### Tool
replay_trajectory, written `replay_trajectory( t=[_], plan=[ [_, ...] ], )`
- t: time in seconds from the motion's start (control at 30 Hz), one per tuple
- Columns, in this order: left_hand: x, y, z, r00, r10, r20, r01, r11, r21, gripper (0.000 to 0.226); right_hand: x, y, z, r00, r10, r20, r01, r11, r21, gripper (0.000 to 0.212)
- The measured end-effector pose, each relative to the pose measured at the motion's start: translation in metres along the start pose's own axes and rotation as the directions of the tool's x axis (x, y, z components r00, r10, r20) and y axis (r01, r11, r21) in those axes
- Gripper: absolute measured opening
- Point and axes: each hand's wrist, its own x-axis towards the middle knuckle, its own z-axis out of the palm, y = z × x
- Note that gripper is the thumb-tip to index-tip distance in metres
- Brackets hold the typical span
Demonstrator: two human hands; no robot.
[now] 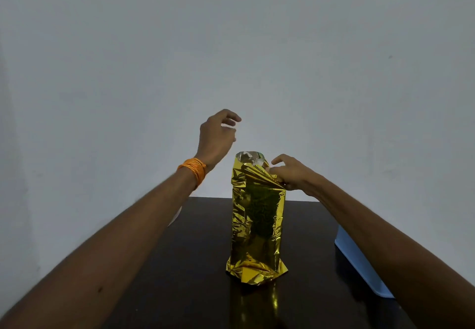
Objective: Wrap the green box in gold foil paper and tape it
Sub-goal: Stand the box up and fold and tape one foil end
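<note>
Fingers of the right hand pinch a gathered fold of the gold foil paper at the parcel's upper right corner, where the sheet creases into a fan. The foil stands as a tall upright sleeve in the middle of the dark table. The green box is hidden inside it, showing at most as a dark greenish cast on the front face. The top end gapes open and the bottom is tucked under in a crumpled skirt.

Foil like this looks slick and springy, so if the pinch slackens, the fold probably flares open again. A sideways pull at the top could tip the tall parcel, since it rests on uneven folds. A hard tug at the corner may tear the sheet.

The left hand, with an orange thread band at the wrist, hangs above and left of the top, clear of the foil. Its fingers are loosely curled around something pale and blurred, and I cannot tell whether that is tape. If it is, it could stick to itself or land on wrinkles.

A blue container sits at the table's right edge, well apart from the parcel
</note>
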Motion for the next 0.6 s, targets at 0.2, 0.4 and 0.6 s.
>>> replay_trajectory(
  t=[0.2, 0.4, 0.6],
  plan=[
    [-0.011, -0.019, -0.017, 0.805, 0.025, 0.593, -0.269, 0.906, 0.327, 0.057, -0.019, -0.004, -0.01, 0.98, -0.127, -0.152, 0.147, 0.98, 0.133, 0.041],
    [-0.005, -0.005, -0.003, 0.771, 0.01, 0.636, -0.342, 0.85, 0.401, 0.017, -0.036, 0.003, -0.003, 0.982, -0.19, 0.026, 0.191, 0.98, -0.053, 0.044],
    [0.01, 0.01, -0.014, 0.932, 0.0, 0.363, -0.021, 0.998, 0.055, 0.026, -0.038, -0.001, -0.007, 0.985, -0.169, 0.039, 0.169, 0.986, 0.018, 0.037]
  ],
)
